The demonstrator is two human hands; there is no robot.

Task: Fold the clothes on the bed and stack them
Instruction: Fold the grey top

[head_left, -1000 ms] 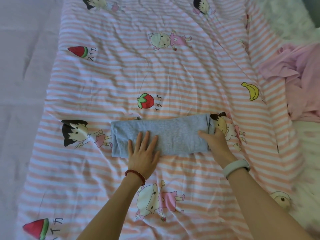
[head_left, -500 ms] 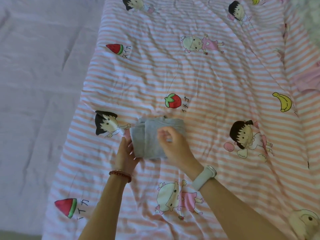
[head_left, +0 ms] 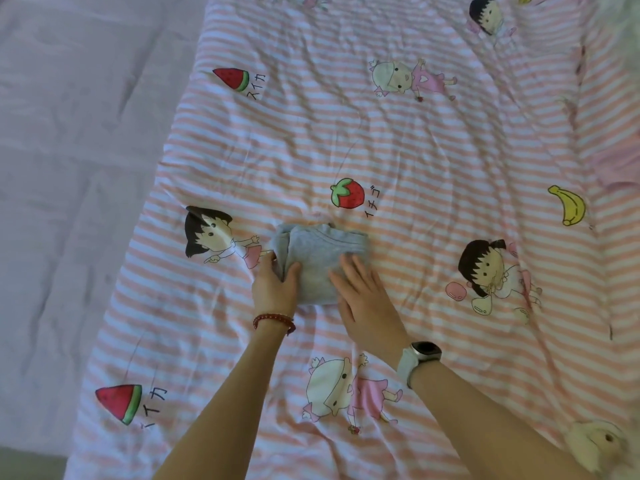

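Observation:
A grey garment [head_left: 320, 249] lies folded into a small thick square on the pink-and-white striped blanket [head_left: 415, 150], just below a strawberry print. My left hand [head_left: 273, 289] grips the bundle's left edge, thumb on top and fingers tucked under the fold. My right hand [head_left: 363, 292] lies flat with straight fingers, pressing on the bundle's lower right part. The left wrist wears a red bead bracelet and the right wrist a watch.
A plain lilac sheet [head_left: 76, 168] covers the bed to the left of the blanket. A bit of pink clothing [head_left: 620, 168] shows at the right edge. A pale plush toy [head_left: 599, 448] sits at the lower right corner.
The long grey strip was folded over from the right into a compact square. My right hand went from holding the right end to pressing flat on top; my left hand took the left edge.

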